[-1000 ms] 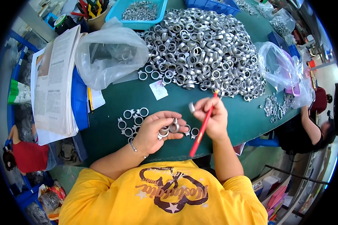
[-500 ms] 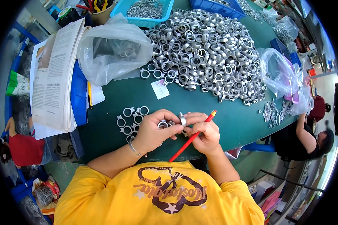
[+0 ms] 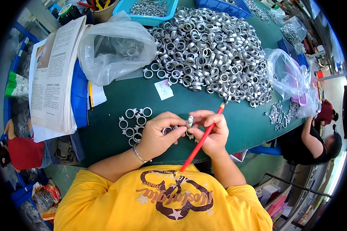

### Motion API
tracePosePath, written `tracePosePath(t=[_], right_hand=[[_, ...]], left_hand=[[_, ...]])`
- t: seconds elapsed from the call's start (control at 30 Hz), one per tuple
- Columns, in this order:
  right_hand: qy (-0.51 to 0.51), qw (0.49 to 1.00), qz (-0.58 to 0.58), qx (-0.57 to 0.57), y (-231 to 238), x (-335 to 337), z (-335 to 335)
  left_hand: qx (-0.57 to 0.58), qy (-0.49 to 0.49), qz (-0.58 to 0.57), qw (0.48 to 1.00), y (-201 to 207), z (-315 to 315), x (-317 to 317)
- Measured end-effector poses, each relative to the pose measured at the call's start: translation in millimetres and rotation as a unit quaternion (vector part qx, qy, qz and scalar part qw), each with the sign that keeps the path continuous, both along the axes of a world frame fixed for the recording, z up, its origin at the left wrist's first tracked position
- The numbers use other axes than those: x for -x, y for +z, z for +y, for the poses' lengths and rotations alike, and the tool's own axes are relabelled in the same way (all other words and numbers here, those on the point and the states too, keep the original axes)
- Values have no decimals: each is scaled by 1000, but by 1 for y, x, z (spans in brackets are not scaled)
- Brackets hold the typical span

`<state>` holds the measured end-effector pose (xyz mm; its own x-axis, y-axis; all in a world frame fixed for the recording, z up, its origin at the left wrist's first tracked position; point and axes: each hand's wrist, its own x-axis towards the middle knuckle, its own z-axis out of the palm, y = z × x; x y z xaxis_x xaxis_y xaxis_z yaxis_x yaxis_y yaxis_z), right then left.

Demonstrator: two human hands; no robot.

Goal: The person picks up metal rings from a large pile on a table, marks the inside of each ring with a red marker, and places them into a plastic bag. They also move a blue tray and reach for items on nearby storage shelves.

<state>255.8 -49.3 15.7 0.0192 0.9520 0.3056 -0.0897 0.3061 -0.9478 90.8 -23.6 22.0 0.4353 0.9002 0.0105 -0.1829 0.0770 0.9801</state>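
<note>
Near the front edge of the table, both hands meet at a metal ring (image 3: 189, 121), pinched between fingertips and seen nearly edge-on. My left hand (image 3: 159, 133) is closed on it from the left, with another metal ring (image 3: 167, 130) partly showing among its fingers. My right hand (image 3: 213, 134) grips the same ring at thumb and fingertips. A red pencil (image 3: 200, 143) lies slanted across that hand, tucked in its fingers, its tip pointing up and away. Several loose rings (image 3: 137, 137) lie flat just left of my left hand, each with a small lug.
A big heap of metal rings (image 3: 219, 57) covers the far middle. Around it are a plastic bag (image 3: 104, 63), a light-blue basket (image 3: 121, 17), a paper slip (image 3: 164, 92) and a newspaper stack (image 3: 56, 88). Another person (image 3: 310, 142) works at the right edge.
The ring between my hands has turned. My right hand has shifted slightly right, and the red pencil has swung steeper, its tip moving up and right.
</note>
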Motion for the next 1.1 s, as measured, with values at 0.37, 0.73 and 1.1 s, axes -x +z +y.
tracePosePath(t=[0.37, 0.73, 1.1], right_hand=[[-81, 980, -139, -117, 1, 4, -2], [-82, 951, -223, -197, 3, -1, -1], [-53, 973, -164, -153, 9, 3, -3]], left_hand=[[2, 25, -12, 1000, -5, 0, 1], [173, 6, -54, 983, -4, -1, 0], [245, -14, -132, 961, -6, 4, 3]])
